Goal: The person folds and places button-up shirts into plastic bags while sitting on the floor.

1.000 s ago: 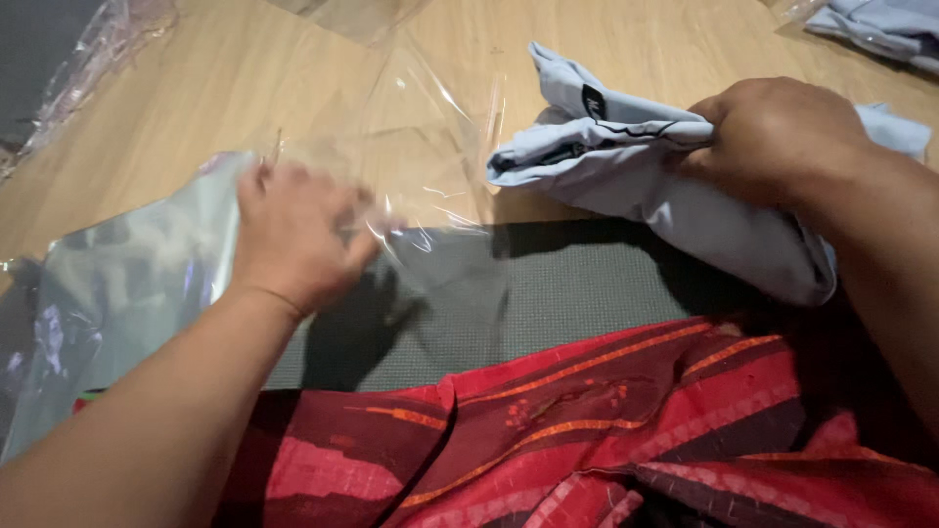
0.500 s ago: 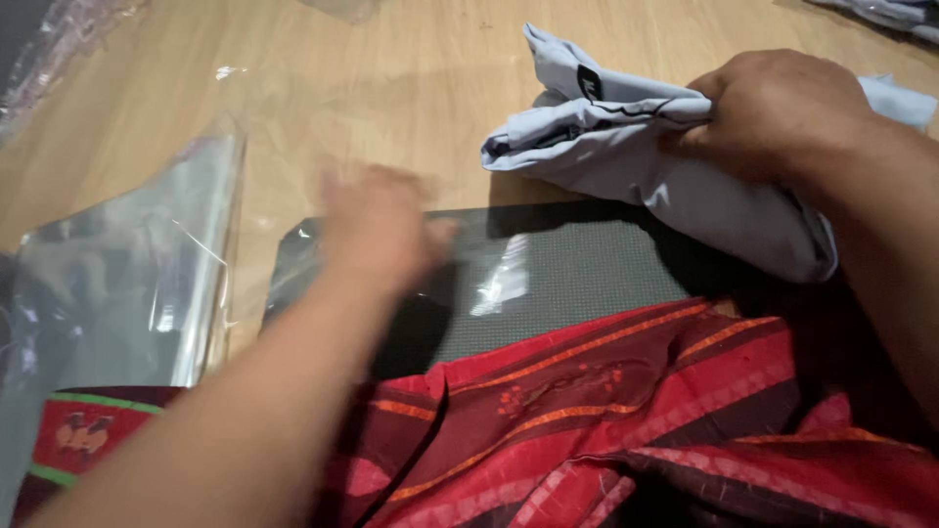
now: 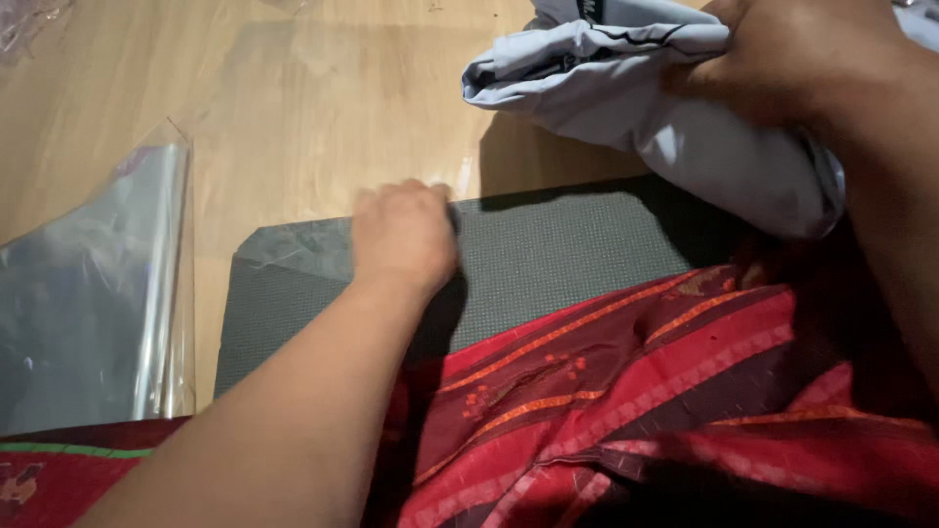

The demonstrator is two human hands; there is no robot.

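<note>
My right hand (image 3: pixel 782 68) at the top right is shut on a folded grey garment (image 3: pixel 626 78) and holds it just above the wooden floor (image 3: pixel 293 117). My left hand (image 3: pixel 403 235) reaches forward over the far edge of a dark grey mat (image 3: pixel 567 254). Its fingers are curled onto the near edge of a clear plastic bag (image 3: pixel 323 98) that lies flat on the floor and overlaps the mat's left corner. The garment hangs to the right of this bag, apart from it.
A second clear plastic bag (image 3: pixel 88 293) lies crumpled at the left. A red patterned cloth (image 3: pixel 665 391) covers my lap along the bottom edge. More plastic (image 3: pixel 29 15) shows at the top left corner.
My left hand let go of the plastic at the left and moved right and forward onto the mat's far edge. The view shifted, and the garment now sits higher and nearer.
</note>
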